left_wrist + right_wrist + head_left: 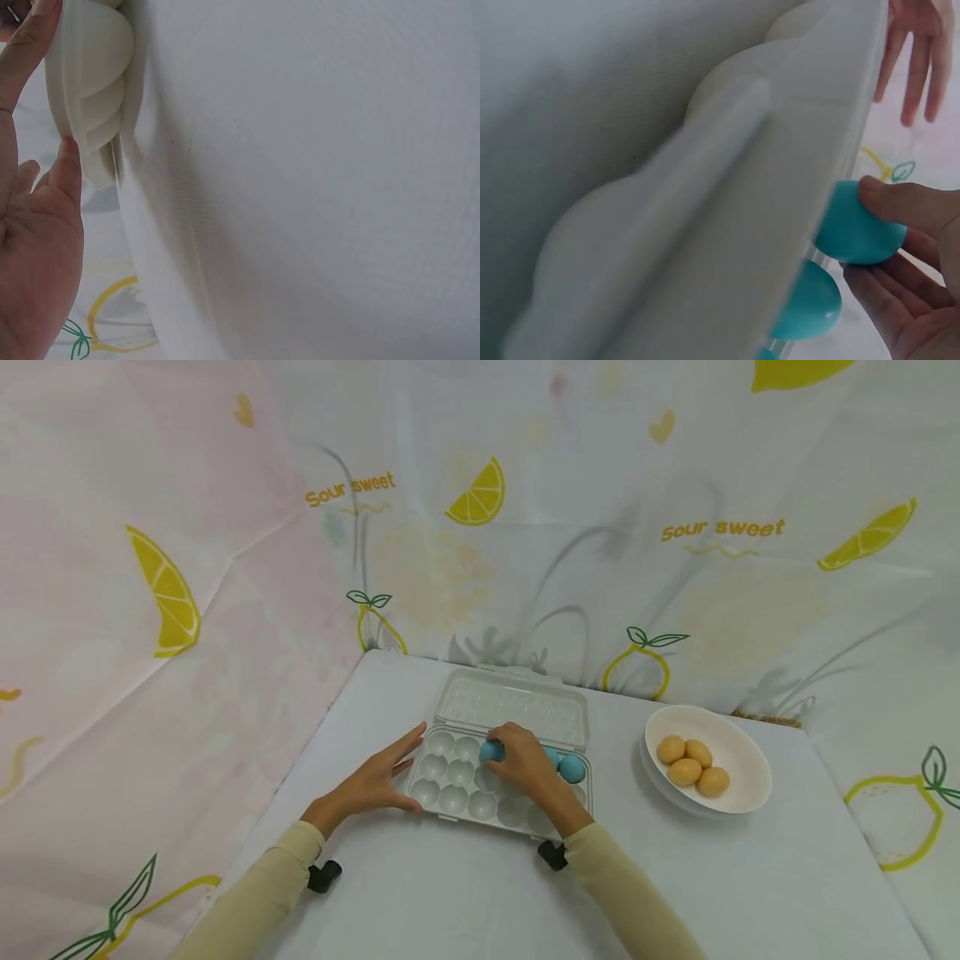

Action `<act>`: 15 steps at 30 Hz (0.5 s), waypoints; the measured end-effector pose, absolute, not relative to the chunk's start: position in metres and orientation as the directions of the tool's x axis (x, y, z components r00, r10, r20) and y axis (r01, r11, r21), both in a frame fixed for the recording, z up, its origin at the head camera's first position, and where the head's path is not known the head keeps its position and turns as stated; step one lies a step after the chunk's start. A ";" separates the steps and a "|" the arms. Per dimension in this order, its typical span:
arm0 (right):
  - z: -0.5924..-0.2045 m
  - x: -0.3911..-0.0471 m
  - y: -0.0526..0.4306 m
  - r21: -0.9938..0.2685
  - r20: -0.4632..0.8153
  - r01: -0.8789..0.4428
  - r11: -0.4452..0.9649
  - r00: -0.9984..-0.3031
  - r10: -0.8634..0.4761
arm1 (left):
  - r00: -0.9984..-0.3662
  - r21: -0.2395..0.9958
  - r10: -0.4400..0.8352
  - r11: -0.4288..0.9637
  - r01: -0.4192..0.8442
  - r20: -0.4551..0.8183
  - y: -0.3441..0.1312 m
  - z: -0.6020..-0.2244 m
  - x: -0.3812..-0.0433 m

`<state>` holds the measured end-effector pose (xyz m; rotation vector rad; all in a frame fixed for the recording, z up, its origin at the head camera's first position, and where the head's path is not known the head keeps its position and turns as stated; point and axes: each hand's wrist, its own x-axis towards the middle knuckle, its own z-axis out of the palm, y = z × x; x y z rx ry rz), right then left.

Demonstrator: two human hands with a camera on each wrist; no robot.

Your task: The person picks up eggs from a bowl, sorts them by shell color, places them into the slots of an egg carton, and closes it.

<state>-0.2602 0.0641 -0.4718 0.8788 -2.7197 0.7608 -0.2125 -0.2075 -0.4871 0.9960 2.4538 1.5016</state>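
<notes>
A clear-white plastic egg tray (450, 817) lies open on the table, its lid (517, 706) folded back toward the wall. My right hand (528, 767) pinches a blue egg (859, 225) between thumb and fingers, over the back row of cups. More blue eggs, one (572, 768) at the right end, sit in the same row, partly hidden by that hand. At the tray's left edge my left hand (371, 783) has its fingers spread and fairly straight; in the left wrist view its thumb and a fingertip touch the rim (64, 97).
To the right of the tray stands a white bowl (738, 768) holding several brown eggs (685, 772). A lemon-printed cloth (480, 568) hangs behind and beside the white table (465, 893).
</notes>
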 end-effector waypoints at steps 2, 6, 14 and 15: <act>-0.473 -0.260 0.063 -0.407 0.310 -0.589 0.698 -0.808 -0.501 | -0.779 0.821 0.580 0.309 0.481 0.238 -0.208 -0.486 -0.211; -0.476 -0.260 0.062 -0.391 0.325 -0.606 0.693 -0.795 -0.512 | -0.782 0.816 0.578 0.320 0.482 0.234 -0.208 -0.485 -0.211; -0.482 -0.264 0.060 -0.341 0.327 -0.609 0.716 -0.791 -0.517 | -0.777 0.816 0.580 0.309 0.488 0.245 -0.207 -0.486 -0.212; -0.482 -0.264 0.060 -0.335 0.322 -0.607 0.721 -0.793 -0.518 | -0.777 0.816 0.580 0.310 0.488 0.244 -0.207 -0.486 -0.212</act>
